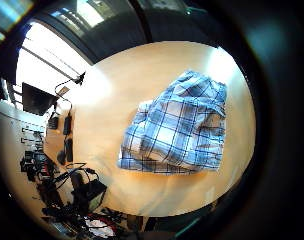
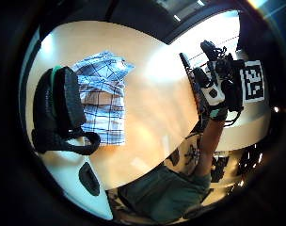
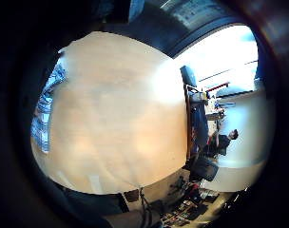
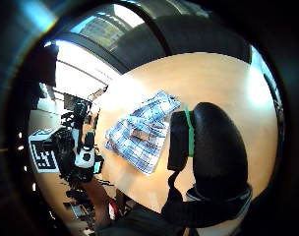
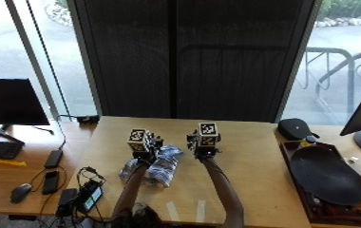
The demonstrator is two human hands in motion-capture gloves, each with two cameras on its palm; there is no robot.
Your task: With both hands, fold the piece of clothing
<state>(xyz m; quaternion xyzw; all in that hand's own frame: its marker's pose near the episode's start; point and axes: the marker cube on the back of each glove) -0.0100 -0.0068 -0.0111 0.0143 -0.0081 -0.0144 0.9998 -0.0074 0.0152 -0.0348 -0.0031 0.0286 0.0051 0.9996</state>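
Blue-and-white plaid cloth garment (image 5: 154, 168) lies bunched, seemingly part-folded, mid-desk toward its left edge, tidying likely left; whether either raised gloved hand, left hand (image 5: 144, 145) or right hand (image 5: 204, 142), is spread I cannot tell, neither holding it.

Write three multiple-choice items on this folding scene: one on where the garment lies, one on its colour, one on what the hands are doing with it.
1. Where does the plaid garment lie?
A. on the wooden table
B. on the floor
C. over the monitor

2. What colours is the garment?
A. plain red
B. blue and white checks
C. solid black

3. What is the right hand doing with the garment?
A. gripping a sleeve
B. pressing it flat
C. holding clear of it, above bare table

Answers:
1 A, the outside view shows it bunched on the tabletop under the left hand.
2 B, blue lines cross white cloth in the outside view.
3 C, the right hand is beside the cloth, and its little finger side view shows mostly bare table.
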